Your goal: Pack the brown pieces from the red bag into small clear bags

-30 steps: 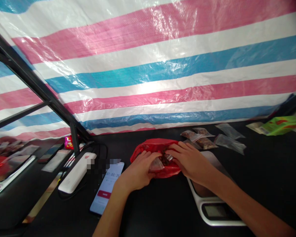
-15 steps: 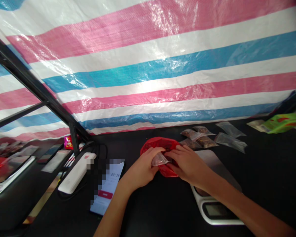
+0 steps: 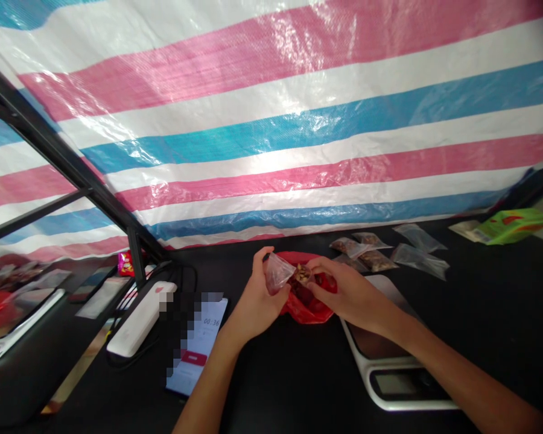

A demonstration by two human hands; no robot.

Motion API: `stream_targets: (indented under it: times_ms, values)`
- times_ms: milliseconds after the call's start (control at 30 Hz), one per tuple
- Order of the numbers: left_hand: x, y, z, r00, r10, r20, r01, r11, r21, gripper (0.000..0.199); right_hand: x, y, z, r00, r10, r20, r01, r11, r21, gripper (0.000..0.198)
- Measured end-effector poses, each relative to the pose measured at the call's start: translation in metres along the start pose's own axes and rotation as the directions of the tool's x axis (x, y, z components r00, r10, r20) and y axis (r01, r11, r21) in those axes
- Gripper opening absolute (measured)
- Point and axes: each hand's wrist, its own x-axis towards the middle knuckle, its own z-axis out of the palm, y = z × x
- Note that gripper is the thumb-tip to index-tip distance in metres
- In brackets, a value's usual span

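Note:
My left hand [image 3: 260,298] is closed on a small clear plastic bag [image 3: 279,272], with the thumb below and the fingers behind it. Close by, my right hand [image 3: 339,280] pinches some small brown dried pieces [image 3: 303,274] at the mouth of the clear bag; whether some are inside the bag is hard to tell. Both hands are over a red plastic bag [image 3: 314,313], open at the top, with dark brown contents partly hidden by the fingers. A kitchen scale [image 3: 371,386] lies under my right forearm.
Behind the scale lie several filled clear bags [image 3: 377,261] and two flat clear bags [image 3: 420,256]. A green pouch [image 3: 516,226] is at the far right. On the left are a phone [image 3: 199,343], a white power strip [image 3: 140,319] and a black frame post [image 3: 136,253].
My hands have drawn slightly apart over the red bag. The clear bag in my left hand has come up and tilted, and brown pieces now show at my right fingertips.

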Motion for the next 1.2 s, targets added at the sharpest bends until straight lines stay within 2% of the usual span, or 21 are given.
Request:
stream_targets:
  times_ms: [100, 233, 400, 533, 667, 733, 900, 1033, 1133, 1200]
  values:
    - [0.002, -0.008, 0.000, 1.000, -0.002, 0.010, 0.000, 0.985, 0.172, 0.056, 0.002, -0.001, -0.005, 0.999, 0.002, -0.049, 0.002, 0.997, 0.083, 0.021]
    - [0.002, -0.010, -0.002, 0.994, 0.071, 0.078, -0.093, 0.938, 0.333, 0.061, 0.000, 0.000, -0.007, 0.999, -0.029, -0.046, 0.029, 1.000, -0.003, 0.027]
    - [-0.001, -0.004, 0.005, 0.989, 0.087, 0.123, -0.129, 0.911, 0.393, 0.058, -0.001, -0.001, -0.008, 0.998, -0.061, 0.009, 0.062, 0.991, -0.117, 0.030]
    - [-0.002, -0.003, 0.012, 0.996, 0.062, 0.069, -0.086, 0.899, 0.430, 0.051, -0.001, -0.004, -0.011, 0.988, -0.137, 0.075, 0.145, 0.983, -0.116, 0.029]
    - [0.002, -0.004, 0.012, 0.994, 0.093, 0.058, -0.110, 0.824, 0.556, 0.028, -0.002, -0.003, -0.012, 0.980, -0.195, 0.051, 0.200, 0.972, -0.121, 0.030]
    - [0.003, -0.005, 0.011, 0.991, 0.120, 0.061, -0.133, 0.794, 0.594, 0.029, -0.003, -0.001, -0.011, 0.975, -0.222, 0.033, 0.224, 0.962, -0.153, 0.029]
    - [0.001, -0.007, 0.014, 0.987, 0.156, 0.047, -0.156, 0.819, 0.552, 0.050, -0.004, 0.000, -0.008, 0.952, -0.304, -0.023, 0.288, 0.920, -0.267, 0.034]
    - [-0.002, -0.007, 0.022, 0.984, 0.161, 0.074, -0.176, 0.841, 0.512, 0.047, -0.005, -0.003, -0.009, 0.928, -0.371, -0.040, 0.354, 0.910, -0.215, 0.038]
    - [-0.004, -0.008, 0.027, 0.980, 0.181, 0.088, -0.201, 0.862, 0.465, 0.044, -0.005, -0.005, -0.013, 0.934, -0.355, -0.044, 0.342, 0.922, -0.180, 0.040]
    - [-0.005, -0.011, 0.030, 0.975, 0.213, 0.070, -0.222, 0.875, 0.431, 0.050, -0.004, -0.005, -0.016, 0.947, -0.321, -0.036, 0.309, 0.933, -0.186, 0.034]
